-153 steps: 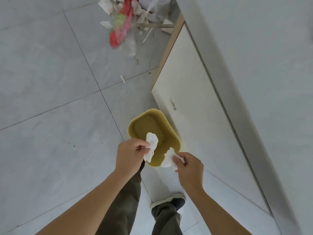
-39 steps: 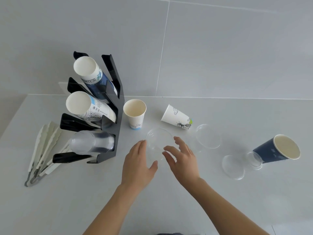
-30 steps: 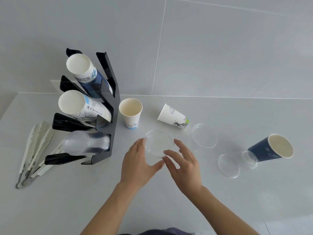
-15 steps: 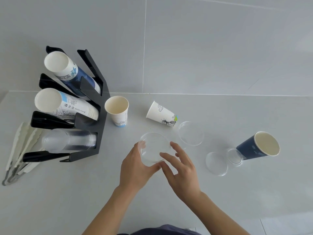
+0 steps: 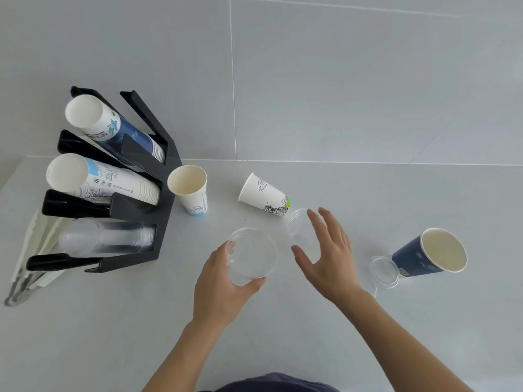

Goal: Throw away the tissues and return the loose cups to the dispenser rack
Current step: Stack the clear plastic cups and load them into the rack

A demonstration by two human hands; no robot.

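Since half a second ago our right hand [image 5: 329,257] has left the clear plastic cup [image 5: 250,254] and moved off to the right, fingers spread and holding nothing, so that it now hovers over a second clear cup [image 5: 298,226] standing just behind it. Our left hand [image 5: 223,284] alone grips the first clear cup, thumb and fingers wrapped round its wall, mouth facing up towards us, a little above the grey counter [image 5: 85,335].

To the far left stands the black dispenser rack [image 5: 158,219], its three slots loaded: blue-and-white paper cups [image 5: 113,130] in the top one, white printed paper cups [image 5: 99,182] in the middle, clear plastic cups [image 5: 104,240] in the bottom. White tongs [image 5: 31,258] lie on the counter left of the rack, partly behind it.

Just right of the rack a white paper cup [image 5: 189,190] stands upright, mouth open. Further right another white printed cup [image 5: 264,196] lies on its side, its base pointing towards the second clear cup. At the far right a dark blue paper cup [image 5: 430,254] lies tilted with its mouth towards us, and a small clear cup [image 5: 383,270] rests against its base on the left. We see no tissues on the counter.
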